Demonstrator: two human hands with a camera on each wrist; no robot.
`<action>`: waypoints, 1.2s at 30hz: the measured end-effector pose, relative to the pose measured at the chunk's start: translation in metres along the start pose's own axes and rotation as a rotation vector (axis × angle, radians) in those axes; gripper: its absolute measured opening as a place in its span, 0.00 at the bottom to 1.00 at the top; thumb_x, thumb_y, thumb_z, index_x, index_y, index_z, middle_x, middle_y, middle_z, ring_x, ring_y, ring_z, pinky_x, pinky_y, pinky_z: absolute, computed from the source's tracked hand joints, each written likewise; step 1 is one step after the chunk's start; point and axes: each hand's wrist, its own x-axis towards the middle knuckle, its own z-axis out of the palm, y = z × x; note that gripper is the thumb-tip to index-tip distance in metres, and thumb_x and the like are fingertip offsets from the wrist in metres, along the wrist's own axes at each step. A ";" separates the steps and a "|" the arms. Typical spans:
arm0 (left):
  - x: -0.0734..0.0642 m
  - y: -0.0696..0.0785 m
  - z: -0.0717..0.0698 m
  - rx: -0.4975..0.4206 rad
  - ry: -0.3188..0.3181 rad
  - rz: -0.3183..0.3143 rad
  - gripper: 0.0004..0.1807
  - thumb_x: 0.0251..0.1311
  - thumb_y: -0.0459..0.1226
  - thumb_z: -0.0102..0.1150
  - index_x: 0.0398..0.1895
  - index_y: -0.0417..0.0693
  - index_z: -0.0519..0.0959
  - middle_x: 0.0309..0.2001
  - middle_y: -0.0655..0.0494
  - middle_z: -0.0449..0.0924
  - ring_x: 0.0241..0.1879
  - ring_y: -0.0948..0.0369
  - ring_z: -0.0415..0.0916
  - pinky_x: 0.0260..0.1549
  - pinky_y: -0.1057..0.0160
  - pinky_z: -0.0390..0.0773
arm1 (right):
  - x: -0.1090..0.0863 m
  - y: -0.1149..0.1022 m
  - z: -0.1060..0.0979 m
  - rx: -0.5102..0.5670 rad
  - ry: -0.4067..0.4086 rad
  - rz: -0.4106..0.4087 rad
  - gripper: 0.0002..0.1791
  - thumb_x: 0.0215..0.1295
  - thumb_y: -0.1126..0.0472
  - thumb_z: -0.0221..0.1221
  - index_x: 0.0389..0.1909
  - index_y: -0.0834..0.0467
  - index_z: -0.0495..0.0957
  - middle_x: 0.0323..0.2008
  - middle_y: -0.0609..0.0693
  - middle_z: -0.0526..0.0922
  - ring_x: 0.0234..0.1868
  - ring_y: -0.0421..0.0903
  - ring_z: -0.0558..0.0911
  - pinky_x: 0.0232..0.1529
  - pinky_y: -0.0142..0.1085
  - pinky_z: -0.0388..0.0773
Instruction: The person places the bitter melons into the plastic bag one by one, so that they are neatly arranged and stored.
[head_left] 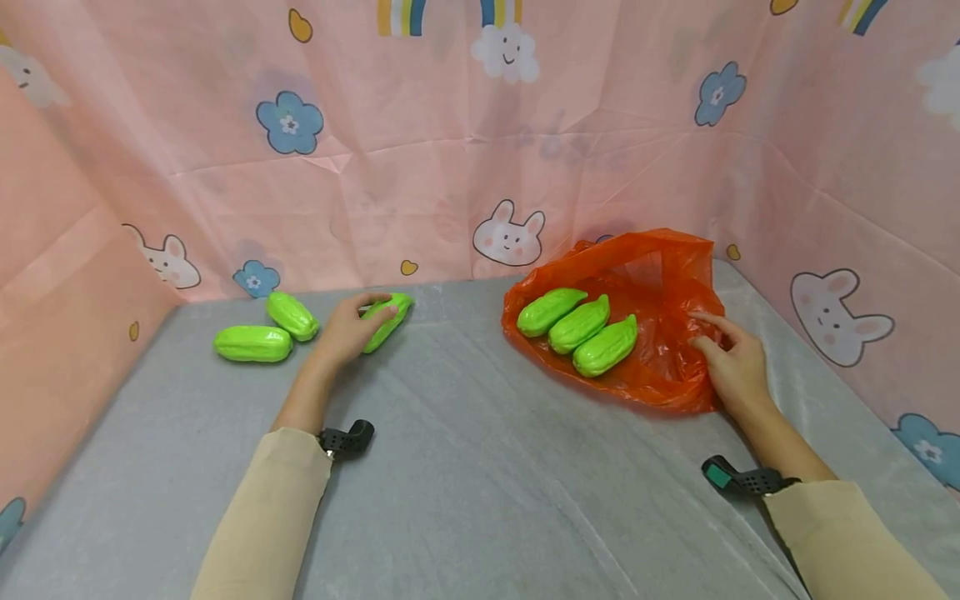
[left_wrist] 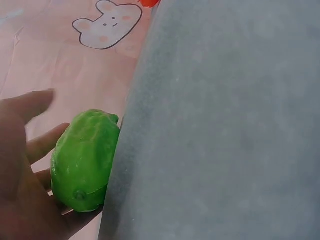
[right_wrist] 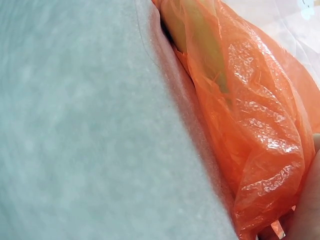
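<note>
In the head view my left hand [head_left: 350, 327] is at a glossy green toy gourd [head_left: 392, 327] with a ridged skin and a pointed tip, on the grey table. In the left wrist view the fingers pass behind and under this gourd [left_wrist: 87, 160], while the thumb stands apart from it. My right hand [head_left: 738, 367] grips the right edge of an orange-red plastic bag [head_left: 667, 367] between thumb and fingers. The bag lies on its side with its mouth spread. Inside it are three similar gourds [head_left: 579, 325], side by side. The right wrist view shows the crinkled bag [right_wrist: 255, 130] up close.
Two more green gourds, one lying sideways [head_left: 252, 343] and one slanted [head_left: 292, 316], lie left of my left hand. A pink printed cloth [head_left: 420, 192] hangs behind and along both sides of the grey table [head_left: 465, 467].
</note>
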 end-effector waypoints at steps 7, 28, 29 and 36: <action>-0.002 0.000 0.000 0.089 -0.014 0.006 0.37 0.60 0.43 0.68 0.73 0.46 0.69 0.69 0.38 0.71 0.62 0.43 0.71 0.62 0.42 0.70 | 0.001 0.001 -0.001 -0.019 0.002 -0.003 0.25 0.75 0.55 0.51 0.68 0.61 0.73 0.39 0.42 0.68 0.38 0.37 0.70 0.34 0.15 0.74; -0.001 0.005 -0.002 0.086 0.037 0.032 0.31 0.63 0.38 0.63 0.71 0.46 0.72 0.69 0.39 0.73 0.66 0.42 0.71 0.66 0.41 0.70 | 0.002 0.003 -0.005 -0.021 0.006 -0.003 0.25 0.75 0.55 0.51 0.68 0.61 0.73 0.42 0.39 0.70 0.39 0.37 0.70 0.35 0.14 0.74; -0.001 0.007 -0.001 0.077 0.037 0.037 0.31 0.63 0.38 0.63 0.71 0.46 0.72 0.68 0.39 0.73 0.66 0.42 0.71 0.65 0.41 0.70 | 0.001 0.002 -0.005 -0.022 0.010 -0.004 0.25 0.75 0.55 0.51 0.68 0.61 0.73 0.42 0.39 0.70 0.39 0.37 0.70 0.35 0.14 0.73; -0.007 0.023 0.003 -0.041 0.068 0.045 0.30 0.62 0.39 0.66 0.70 0.50 0.74 0.66 0.45 0.77 0.61 0.45 0.78 0.49 0.53 0.82 | 0.000 0.000 -0.002 -0.014 0.000 -0.009 0.24 0.75 0.56 0.51 0.67 0.61 0.74 0.45 0.41 0.72 0.40 0.36 0.71 0.36 0.14 0.73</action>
